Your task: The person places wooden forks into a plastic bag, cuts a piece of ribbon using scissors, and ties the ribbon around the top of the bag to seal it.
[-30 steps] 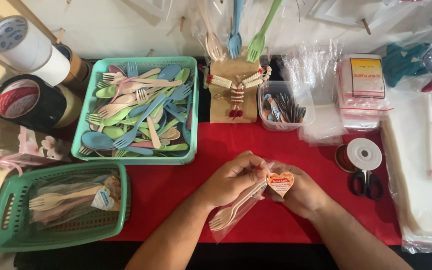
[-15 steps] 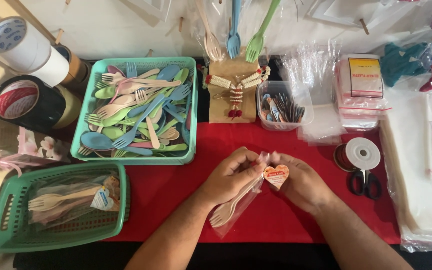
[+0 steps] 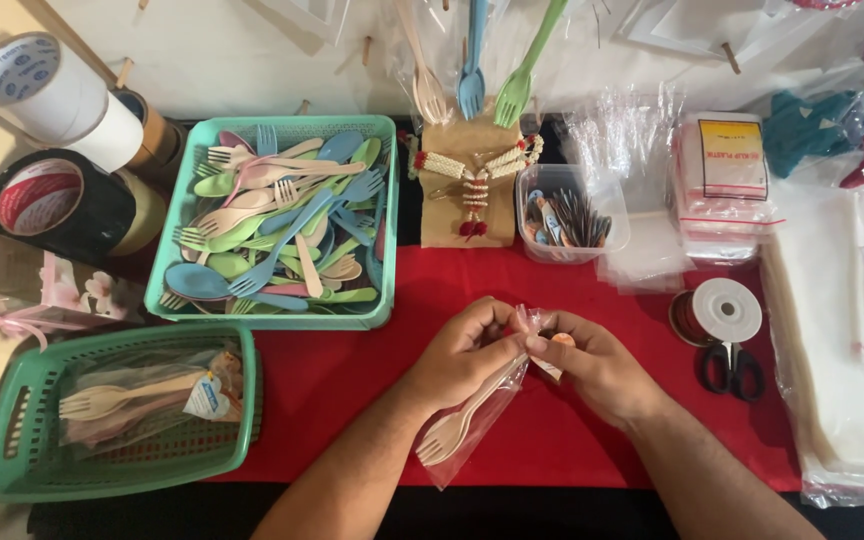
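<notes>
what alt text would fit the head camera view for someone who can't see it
Seen from above, a left hand and right hand pinch the top of a clear plastic bag holding a beige fork and spoon, over a red tablecloth. A teal tray of pastel cutlery sits beyond, a green basket of packed sets to the left, and scissors to the right.

Desk cloth (image 3: 352, 380): red. Tray (image 3: 282, 318): mint green; cutlery (image 3: 282, 230) inside: blue, green, pink, beige. Basket (image 3: 12, 470): green. Scissors (image 3: 732, 368): black. Bagged fork (image 3: 462, 420): beige, clear wrap.
</notes>
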